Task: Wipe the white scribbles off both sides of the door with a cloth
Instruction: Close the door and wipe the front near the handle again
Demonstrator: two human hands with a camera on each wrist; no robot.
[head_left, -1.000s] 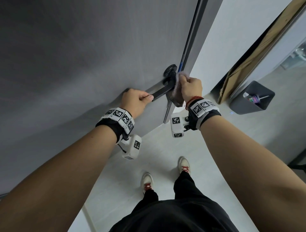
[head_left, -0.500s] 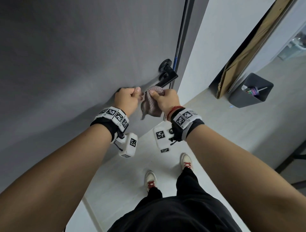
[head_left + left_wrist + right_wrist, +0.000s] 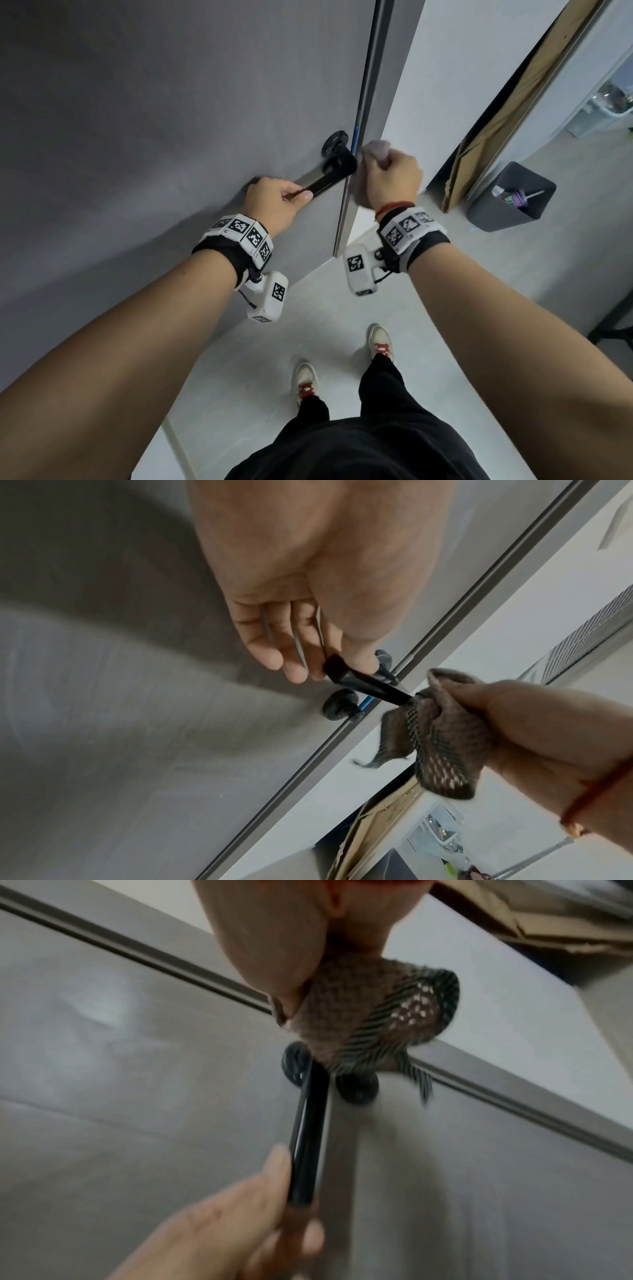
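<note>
Left hand (image 3: 274,202) grips the free end of the black lever handle (image 3: 329,178), thumb on top, fingers curled under it; in the left wrist view the fingertips wrap the lever's tip. Right hand (image 3: 390,180) is clenched on a bunched, mesh-patterned cloth (image 3: 441,734), held just beside the handle's pivot, at the door's free edge. Door (image 3: 171,120) is grey and stands ajar, its edge strip showing just right of the handle. No white scribbles can be made out on the face in view; the right wrist view shows only faint pale smears, too blurred to call. The far face is hidden. Judged step: swing the door by the handle so the cloth hand can reach round to the other side. To do it well: keep the lever grip firm and steer the door slowly, so the edge does not knock the cloth hand or pinch the fabric. Open the cloth flatter before wiping; a tight wad meets the panel at one small spot. Brace the door by the handle while pressing, or it will swing away from the stroke. A grey bin (image 3: 510,198) and leaning cardboard (image 3: 486,150) stand beyond the door's edge, well apart from the handle.
</note>
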